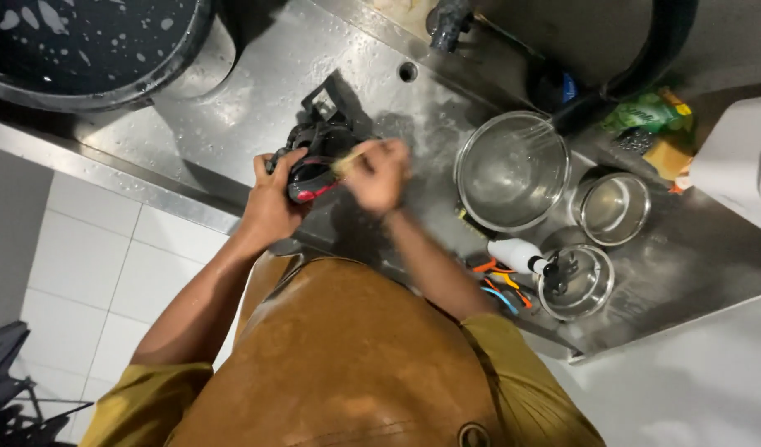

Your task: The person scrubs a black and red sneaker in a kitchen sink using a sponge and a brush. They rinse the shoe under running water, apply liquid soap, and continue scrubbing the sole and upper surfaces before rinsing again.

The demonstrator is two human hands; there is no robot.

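Note:
My left hand [273, 199] grips a black utensil with red trim [312, 165], held over the wet steel sink counter [231, 124]. A black handle-like part sticks up from the utensil toward the sink's back. My right hand [379, 174] is blurred and closed on a small yellowish scrubbing pad [345, 163], which presses against the utensil's right side. Both hands meet just in front of my brown apron [347, 356].
A large glass bowl [511, 170] holds a whisk. Two small steel bowls [614, 207] [580, 285] sit to its right, one with a white bottle [517, 254] leaning by it. A big dark pot [82, 50] stands far left; sponges and a green packet [649, 112] far right.

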